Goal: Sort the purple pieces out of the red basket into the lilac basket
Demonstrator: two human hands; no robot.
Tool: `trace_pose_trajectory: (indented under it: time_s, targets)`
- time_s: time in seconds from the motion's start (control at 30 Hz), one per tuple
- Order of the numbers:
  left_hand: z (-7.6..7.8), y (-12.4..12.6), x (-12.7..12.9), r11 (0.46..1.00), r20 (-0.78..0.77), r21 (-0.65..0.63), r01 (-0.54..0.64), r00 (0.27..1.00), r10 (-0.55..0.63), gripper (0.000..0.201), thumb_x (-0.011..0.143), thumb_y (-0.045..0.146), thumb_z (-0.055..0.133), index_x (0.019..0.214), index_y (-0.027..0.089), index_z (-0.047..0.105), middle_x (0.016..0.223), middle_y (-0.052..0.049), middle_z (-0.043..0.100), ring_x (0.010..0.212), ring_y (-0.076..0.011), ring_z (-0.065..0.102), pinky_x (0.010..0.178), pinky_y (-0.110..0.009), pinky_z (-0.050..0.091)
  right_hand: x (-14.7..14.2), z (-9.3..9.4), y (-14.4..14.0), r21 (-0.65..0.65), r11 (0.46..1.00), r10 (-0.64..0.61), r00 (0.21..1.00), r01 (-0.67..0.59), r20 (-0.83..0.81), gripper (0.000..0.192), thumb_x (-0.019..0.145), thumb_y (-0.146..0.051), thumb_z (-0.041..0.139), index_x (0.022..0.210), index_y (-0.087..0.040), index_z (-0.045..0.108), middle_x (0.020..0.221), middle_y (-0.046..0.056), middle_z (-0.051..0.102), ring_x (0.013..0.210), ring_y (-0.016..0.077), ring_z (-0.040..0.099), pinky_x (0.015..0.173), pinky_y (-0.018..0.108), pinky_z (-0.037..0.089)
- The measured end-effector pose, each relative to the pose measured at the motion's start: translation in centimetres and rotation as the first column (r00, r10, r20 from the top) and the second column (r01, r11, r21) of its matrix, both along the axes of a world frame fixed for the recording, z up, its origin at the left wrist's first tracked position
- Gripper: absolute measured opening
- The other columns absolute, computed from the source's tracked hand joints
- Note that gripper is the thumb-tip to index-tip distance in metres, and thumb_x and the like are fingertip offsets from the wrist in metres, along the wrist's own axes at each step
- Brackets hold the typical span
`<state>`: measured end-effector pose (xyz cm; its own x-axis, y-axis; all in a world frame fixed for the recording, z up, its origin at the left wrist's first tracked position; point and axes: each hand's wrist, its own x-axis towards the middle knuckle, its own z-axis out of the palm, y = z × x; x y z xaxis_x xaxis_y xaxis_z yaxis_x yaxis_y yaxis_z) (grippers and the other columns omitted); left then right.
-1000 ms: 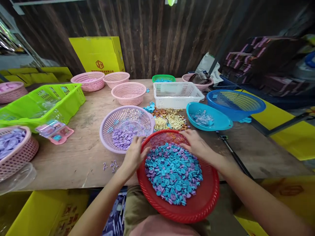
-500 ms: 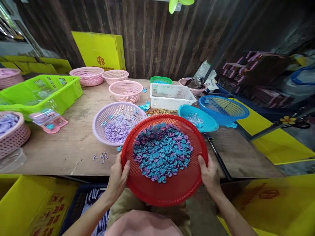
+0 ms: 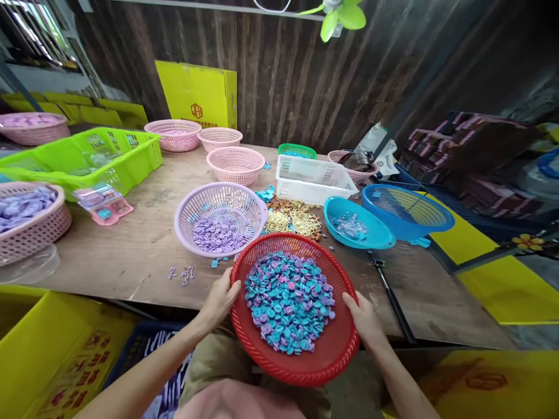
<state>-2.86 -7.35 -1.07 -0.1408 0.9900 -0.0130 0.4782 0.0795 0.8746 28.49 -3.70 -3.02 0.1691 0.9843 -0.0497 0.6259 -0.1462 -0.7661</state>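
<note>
— What do the two hands hold, from what I can see on my screen?

— I see one red basket [image 3: 301,355] in the lower centre of the frame. The left hand [image 3: 219,300] grips its left rim and the right hand [image 3: 364,317] grips its right rim. The fingers of both hands are curled closed around the rim, thumbs on top. The far edge of the basket is over the edge of the wooden table [image 3: 131,244], the near part is above the person's lap.

— And what is inside?

— One heap of small round pieces [image 3: 288,299], blue and purple mixed. They are too many and too small; I cannot count them.

— How many other baskets do I count?

— Just beyond the red one, one lilac basket [image 3: 192,203] with purple pieces inside. To the right, two blue ones: a turquoise bowl [image 3: 371,235] and a dark blue basket [image 3: 437,224]. Behind, one white crate [image 3: 323,186] and one small green basket [image 3: 297,150]. In the upper centre I count four pink baskets, and two more pink ones at the left edge. One green crate [image 3: 140,160] is at the upper left.
</note>
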Motion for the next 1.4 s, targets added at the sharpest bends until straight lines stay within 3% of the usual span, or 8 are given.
trace_pose_trajectory:
  time_s: [0.2,0.37,0.53,0.73,0.9,1.03,1.2,1.4]
  targets:
    - [0.3,1.1,-0.9,0.997,-0.264,-0.071,0.023,0.964,-0.042,0.031,0.076,0.025,0.034,0.102,0.013,0.046,0.089,-0.008,0.060,0.082,-0.0195,0.056,0.072,-0.030,0.042,0.6,0.6,1.0,-0.093,0.988,0.135,0.985,-0.125,0.105,0.038,0.075,-0.049,0.034,0.078,-0.017,0.055,0.071,0.006,0.062,0.067,0.0207,0.056,0.059,0.031,0.043]
    - [2.8,2.7,0.7,0.987,-0.652,0.120,0.104,0.758,0.000,0.031,0.073,0.015,0.041,0.104,0.012,0.048,0.097,-0.013,0.051,0.095,-0.0232,0.049,0.082,-0.035,0.038,-1.2,3.6,2.2,0.270,0.931,0.081,0.860,-0.246,0.504,0.030,0.075,-0.034,0.041,0.095,-0.015,0.051,0.094,0.013,0.053,0.090,0.0248,0.049,0.077,0.037,0.037]
    - [2.3,6.3,4.7,0.810,-0.672,-0.142,0.569,0.546,-0.501,0.023,0.074,0.012,0.039,0.091,0.016,0.053,0.092,-0.008,0.051,0.079,-0.0173,0.054,0.071,-0.028,0.044,-5.5,4.6,3.5,-0.078,0.772,0.565,0.625,-0.631,0.539,0.019,0.079,-0.019,0.039,0.088,-0.020,0.055,0.090,0.005,0.053,0.079,0.0150,0.052,0.069,0.025,0.038]
    - [-0.2,8.3,5.9,0.679,-0.712,-0.300,0.670,0.316,-0.627,0.023,0.073,0.011,0.038,0.090,0.014,0.054,0.094,-0.011,0.051,0.073,-0.0183,0.056,0.059,-0.027,0.044,-6.0,3.6,5.7,-0.179,0.835,0.497,0.572,-0.520,0.653,0.022,0.077,-0.010,0.038,0.086,-0.017,0.056,0.089,0.006,0.053,0.075,0.0138,0.052,0.063,0.023,0.034]
    - [0.4,7.4,4.9,0.687,-0.666,-0.344,0.640,0.349,-0.659,0.020,0.075,0.024,0.043,0.087,0.017,0.057,0.097,-0.010,0.051,0.072,-0.0171,0.056,0.061,-0.028,0.045,-5.6,3.2,6.7,-0.178,0.806,0.529,0.552,-0.565,0.644,0.022,0.078,-0.011,0.038,0.086,-0.018,0.057,0.089,0.005,0.053,0.076,0.0136,0.052,0.062,0.022,0.033]
    - [0.8,7.5,5.6,0.725,-0.682,-0.376,0.577,0.358,-0.638,0.026,0.072,0.035,0.049,0.085,0.015,0.061,0.097,-0.012,0.052,0.072,-0.0208,0.057,0.060,-0.030,0.045,-6.7,3.5,7.3,-0.238,0.734,0.600,0.444,-0.636,0.666,0.021,0.079,-0.015,0.039,0.087,-0.019,0.059,0.088,0.005,0.052,0.076,0.0151,0.053,0.060,0.023,0.033]
    - [0.1,8.1,6.4,0.729,-0.681,-0.360,0.583,0.370,-0.632,0.021,0.070,0.029,0.052,0.079,0.013,0.062,0.088,-0.013,0.057,0.075,-0.0230,0.057,0.060,-0.030,0.043,-7.4,3.6,7.6,-0.339,0.719,0.621,0.342,-0.606,0.705,0.023,0.079,-0.017,0.039,0.083,-0.019,0.062,0.089,0.008,0.053,0.072,0.0168,0.055,0.056,0.025,0.032]
    - [0.4,8.2,5.2,0.763,-0.461,-0.246,0.597,0.621,-0.634,0.014,0.067,0.026,0.050,0.070,0.015,0.060,0.070,-0.005,0.059,0.070,-0.0181,0.056,0.061,-0.026,0.041,-5.6,3.9,7.8,-0.206,0.742,0.643,0.591,-0.638,0.487,0.017,0.075,-0.022,0.046,0.076,-0.017,0.062,0.078,0.004,0.059,0.072,0.0149,0.053,0.062,0.023,0.035]
